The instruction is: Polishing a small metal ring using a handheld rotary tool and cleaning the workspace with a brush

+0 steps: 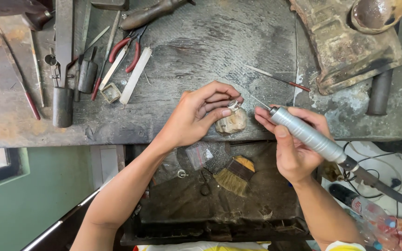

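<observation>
A: Head view: where was the small metal piece [234, 105]?
B: Pinched in the left hand [200, 114] over the bench peg [231, 122], at the workbench's [210, 46] front edge.
A: And the right hand [294, 139]?
B: Clamped on the rotary handpiece [305, 135]; its axis pointed left, with the bit just right of the piece.

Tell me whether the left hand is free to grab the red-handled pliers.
Probably not right now: the left hand is pinching a small piece against the wooden peg. The red-handled pliers lie uncovered.
</observation>
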